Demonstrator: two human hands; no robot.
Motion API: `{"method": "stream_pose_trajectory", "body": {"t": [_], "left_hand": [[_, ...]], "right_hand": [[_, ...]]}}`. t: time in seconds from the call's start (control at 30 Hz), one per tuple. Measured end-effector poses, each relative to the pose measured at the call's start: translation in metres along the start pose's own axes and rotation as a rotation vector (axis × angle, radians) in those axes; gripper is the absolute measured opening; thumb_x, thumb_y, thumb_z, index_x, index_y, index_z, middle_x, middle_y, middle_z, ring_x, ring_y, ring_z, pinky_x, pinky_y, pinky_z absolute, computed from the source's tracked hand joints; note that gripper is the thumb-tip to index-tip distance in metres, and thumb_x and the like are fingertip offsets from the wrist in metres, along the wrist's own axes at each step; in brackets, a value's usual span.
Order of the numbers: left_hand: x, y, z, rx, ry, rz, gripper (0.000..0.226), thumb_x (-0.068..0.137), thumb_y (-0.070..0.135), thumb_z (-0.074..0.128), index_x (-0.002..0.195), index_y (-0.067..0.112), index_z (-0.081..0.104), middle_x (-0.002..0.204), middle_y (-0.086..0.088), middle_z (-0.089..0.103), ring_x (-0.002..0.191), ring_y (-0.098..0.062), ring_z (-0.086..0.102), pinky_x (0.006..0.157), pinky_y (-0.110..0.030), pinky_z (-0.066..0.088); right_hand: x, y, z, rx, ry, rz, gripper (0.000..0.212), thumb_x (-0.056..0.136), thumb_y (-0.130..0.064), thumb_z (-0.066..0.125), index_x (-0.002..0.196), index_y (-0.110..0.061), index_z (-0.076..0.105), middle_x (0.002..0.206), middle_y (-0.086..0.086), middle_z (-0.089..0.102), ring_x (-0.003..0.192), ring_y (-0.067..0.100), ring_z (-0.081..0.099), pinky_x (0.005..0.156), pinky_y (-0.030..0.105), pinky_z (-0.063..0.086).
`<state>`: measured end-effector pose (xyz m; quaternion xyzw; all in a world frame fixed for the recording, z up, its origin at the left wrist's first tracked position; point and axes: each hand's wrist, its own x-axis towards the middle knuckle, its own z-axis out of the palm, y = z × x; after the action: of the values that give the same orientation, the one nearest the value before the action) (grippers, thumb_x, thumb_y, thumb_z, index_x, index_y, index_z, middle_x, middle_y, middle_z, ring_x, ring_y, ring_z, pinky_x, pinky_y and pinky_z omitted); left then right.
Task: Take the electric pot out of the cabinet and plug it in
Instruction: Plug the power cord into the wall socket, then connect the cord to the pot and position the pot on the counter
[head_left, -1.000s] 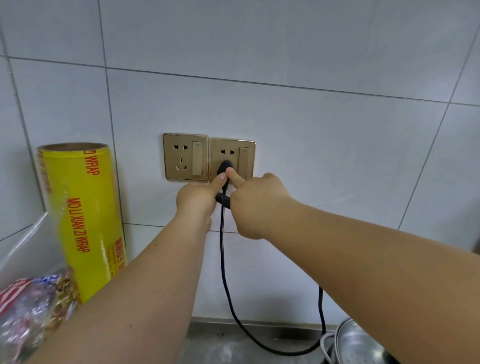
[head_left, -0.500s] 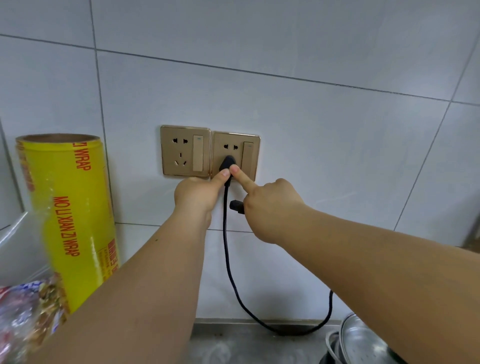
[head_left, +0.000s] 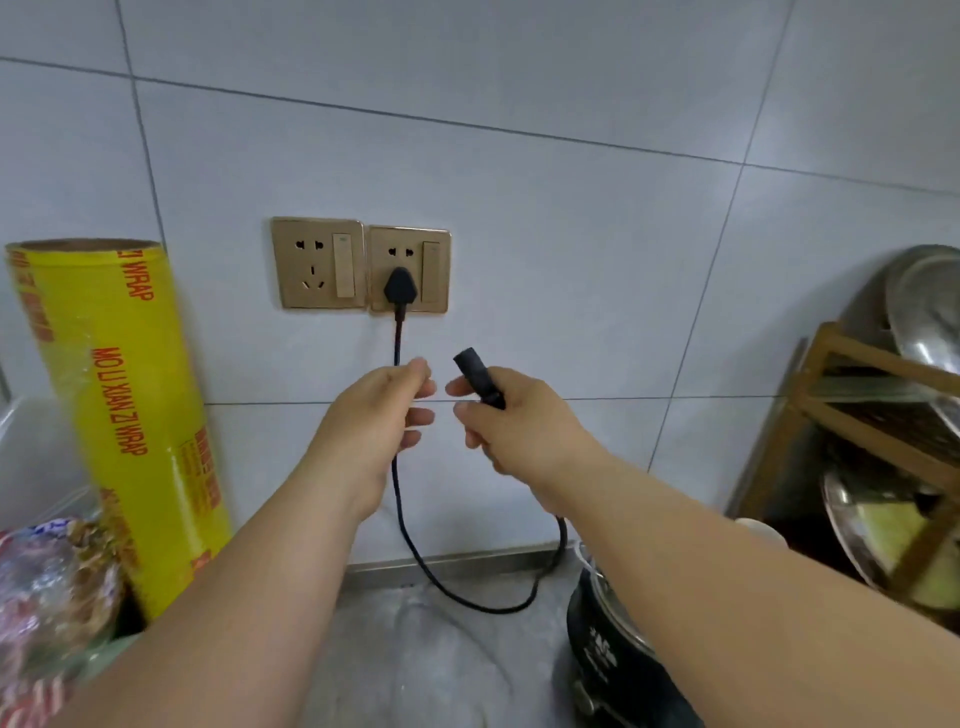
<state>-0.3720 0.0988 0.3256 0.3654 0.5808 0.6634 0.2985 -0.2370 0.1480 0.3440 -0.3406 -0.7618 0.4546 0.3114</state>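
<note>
A black plug sits in the right gold wall socket. Its black cord hangs down the tiles and loops over the counter toward the dark electric pot at the lower right, which my right arm partly hides. My right hand is closed around the cord's other end, a black connector that sticks up from my fist. My left hand is just below the sockets, in front of the hanging cord, fingers loosely curled; whether it touches the cord is unclear.
A second gold socket is left of the used one. A tall yellow cling-wrap roll stands at the left, with a bagged snack below it. A wooden rack with steel lids fills the right side. Grey counter lies below.
Both hands have drawn back and down from the socket, leaving the plug seated. The right hand still holds the connector end. The view has pulled back, showing the pot and rack.
</note>
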Motion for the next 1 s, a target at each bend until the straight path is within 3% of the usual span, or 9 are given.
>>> {"method": "stream_pose_trajectory", "body": {"t": [0.13,0.23,0.4,0.5,0.67,0.77,0.87,1.0], "left_hand": [[-0.046,-0.012,0.019,-0.138,-0.428,0.13,0.036,0.069,0.048,0.066,0.103,0.034,0.07,0.104,0.001,0.073,0.096,-0.015,0.066,0.076,-0.028,0.052],[-0.068,-0.014,0.042,-0.142,-0.55,0.195,0.035,0.063,0.033,0.072,0.097,0.035,0.072,0.103,0.005,0.073,0.098,-0.011,0.065,0.079,-0.02,0.051],[-0.09,-0.011,0.079,-0.07,-0.561,0.233,0.03,0.061,0.013,0.074,0.084,0.032,0.075,0.082,0.006,0.073,0.084,-0.008,0.066,0.072,-0.017,0.051],[-0.103,-0.007,0.103,-0.016,-0.561,0.229,0.028,0.061,0.011,0.073,0.079,0.031,0.076,0.076,0.006,0.073,0.074,-0.009,0.067,0.066,-0.02,0.054],[-0.12,-0.008,0.149,0.105,-0.354,0.237,0.027,0.062,0.007,0.08,0.067,0.032,0.071,0.069,0.008,0.069,0.069,-0.004,0.064,0.066,-0.02,0.05],[-0.132,-0.016,0.182,0.185,-0.257,0.205,0.021,0.064,0.012,0.081,0.069,0.027,0.066,0.07,0.003,0.068,0.064,-0.008,0.064,0.063,-0.026,0.05],[-0.148,-0.027,0.218,0.226,-0.226,0.17,0.019,0.067,0.015,0.079,0.074,0.019,0.063,0.06,0.004,0.068,0.053,-0.009,0.064,0.054,-0.024,0.051],[-0.165,-0.047,0.253,0.301,-0.18,0.125,0.018,0.071,0.035,0.074,0.078,0.022,0.063,0.061,0.007,0.068,0.053,-0.005,0.065,0.049,-0.019,0.052]], "right_hand": [[-0.051,0.031,-0.014,0.283,-0.123,-0.019,0.01,0.078,-0.016,0.059,0.083,-0.021,0.066,0.047,-0.008,0.042,0.043,0.009,0.034,0.04,0.019,0.028],[-0.077,0.05,-0.027,0.482,-0.175,-0.017,0.007,0.078,-0.009,0.058,0.082,-0.015,0.058,0.047,-0.008,0.036,0.042,0.008,0.028,0.041,0.021,0.02],[-0.102,0.071,-0.058,0.614,-0.248,-0.054,0.02,0.071,-0.001,0.059,0.064,-0.019,0.058,0.047,-0.008,0.04,0.042,0.008,0.033,0.044,0.021,0.027],[-0.114,0.079,-0.078,0.686,-0.253,-0.056,0.013,0.069,-0.003,0.062,0.075,-0.014,0.061,0.052,-0.005,0.046,0.048,0.01,0.041,0.049,0.023,0.034],[-0.142,0.099,-0.115,0.754,-0.017,0.0,0.018,0.079,0.004,0.064,0.086,-0.009,0.055,0.059,0.002,0.058,0.051,0.014,0.051,0.051,0.024,0.045],[-0.162,0.114,-0.137,0.506,0.161,0.003,0.017,0.079,-0.006,0.07,0.085,-0.016,0.058,0.055,-0.006,0.063,0.047,0.007,0.055,0.048,0.02,0.048],[-0.182,0.135,-0.157,0.205,0.277,-0.03,0.015,0.08,-0.023,0.07,0.085,-0.031,0.059,0.07,-0.007,0.068,0.05,0.001,0.057,0.048,0.015,0.047],[-0.209,0.171,-0.187,0.223,0.241,0.04,0.005,0.086,-0.028,0.062,0.089,-0.031,0.06,0.058,-0.01,0.066,0.048,0.005,0.058,0.046,0.017,0.049]]}}
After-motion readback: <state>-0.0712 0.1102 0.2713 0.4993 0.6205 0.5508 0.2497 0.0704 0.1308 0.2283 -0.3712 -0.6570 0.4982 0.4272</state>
